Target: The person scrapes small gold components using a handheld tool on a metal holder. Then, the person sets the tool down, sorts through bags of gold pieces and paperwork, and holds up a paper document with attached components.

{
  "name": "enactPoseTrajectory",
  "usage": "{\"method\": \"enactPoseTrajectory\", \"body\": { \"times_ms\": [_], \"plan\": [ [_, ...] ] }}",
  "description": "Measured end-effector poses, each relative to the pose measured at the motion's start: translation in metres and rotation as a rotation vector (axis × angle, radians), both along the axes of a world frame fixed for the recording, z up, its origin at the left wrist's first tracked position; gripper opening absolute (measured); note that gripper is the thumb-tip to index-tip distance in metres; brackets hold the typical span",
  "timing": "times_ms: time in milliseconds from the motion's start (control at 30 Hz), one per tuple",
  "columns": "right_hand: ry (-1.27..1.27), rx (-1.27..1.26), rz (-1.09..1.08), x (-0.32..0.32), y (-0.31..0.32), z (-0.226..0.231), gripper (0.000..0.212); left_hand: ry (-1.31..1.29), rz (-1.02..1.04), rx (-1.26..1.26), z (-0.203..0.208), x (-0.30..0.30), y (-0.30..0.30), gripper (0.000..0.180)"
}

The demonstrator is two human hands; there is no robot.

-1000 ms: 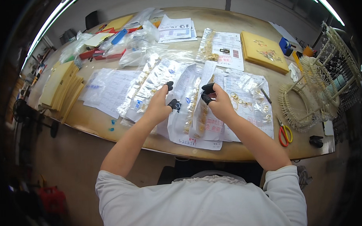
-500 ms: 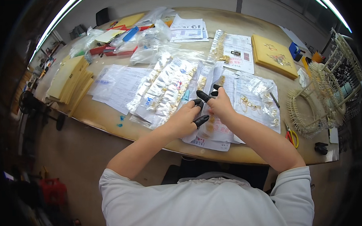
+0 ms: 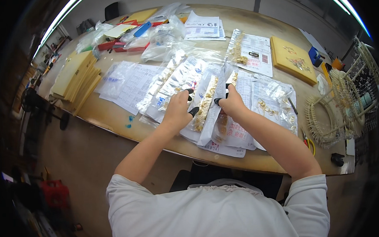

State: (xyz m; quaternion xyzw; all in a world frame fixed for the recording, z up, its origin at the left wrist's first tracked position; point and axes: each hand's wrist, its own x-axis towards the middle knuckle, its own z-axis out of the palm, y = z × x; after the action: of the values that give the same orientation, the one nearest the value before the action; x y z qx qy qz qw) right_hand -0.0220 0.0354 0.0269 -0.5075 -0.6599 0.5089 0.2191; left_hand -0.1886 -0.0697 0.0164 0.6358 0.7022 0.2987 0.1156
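Black finger cots cover several fingertips of both hands. My right hand (image 3: 232, 103) pinches the edge of a white paper sheet (image 3: 208, 129), which stands tilted between two clear bags of small gold-coloured parts. My left hand (image 3: 178, 111) is held with thumb and fingers apart over the bags on the left, nothing visible in its grasp. Nearest to it lies a long clear bag of gold parts (image 3: 204, 104). Another bag of gold parts (image 3: 221, 128) is partly hidden by the sheet and my right hand. Further left are silvery bags (image 3: 160, 89) over printed papers.
To the right are a bag with gold rings (image 3: 267, 108), yellow-handled pliers (image 3: 310, 145) and pale toothed ring racks (image 3: 317, 118). A yellow board (image 3: 294, 58) lies far right. Stacked yellow boards (image 3: 73, 76) stand left; plastic bags and red trays (image 3: 107, 45) lie behind.
My left hand has moved left and up, away from the right hand. The sheet in my right hand now stands up, exposing the bag of gold parts beside it. The view has shifted slightly.
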Motion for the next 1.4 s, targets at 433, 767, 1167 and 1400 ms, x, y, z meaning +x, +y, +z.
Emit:
{"method": "enactPoseTrajectory", "body": {
  "times_ms": [433, 767, 1167, 1400],
  "plan": [
    [0.128, -0.06, -0.011, 0.001, -0.002, -0.01, 0.046, 0.071, 0.087, -0.199, 0.018, -0.015, 0.025, 0.039],
    [0.349, 0.042, -0.013, 0.011, -0.016, -0.015, 0.043, 0.43, -0.141, 0.068, 0.026, 0.03, 0.019, 0.007],
    [0.526, 0.024, 0.004, -0.012, -0.015, -0.004, 0.033, 0.277, 0.024, 0.04, 0.054, -0.012, 0.022, 0.02],
    [0.38, 0.049, -0.015, -0.048, -0.01, -0.014, 0.036, 0.127, 0.043, 0.116, 0.03, -0.056, 0.018, 0.033]
  ]
}}
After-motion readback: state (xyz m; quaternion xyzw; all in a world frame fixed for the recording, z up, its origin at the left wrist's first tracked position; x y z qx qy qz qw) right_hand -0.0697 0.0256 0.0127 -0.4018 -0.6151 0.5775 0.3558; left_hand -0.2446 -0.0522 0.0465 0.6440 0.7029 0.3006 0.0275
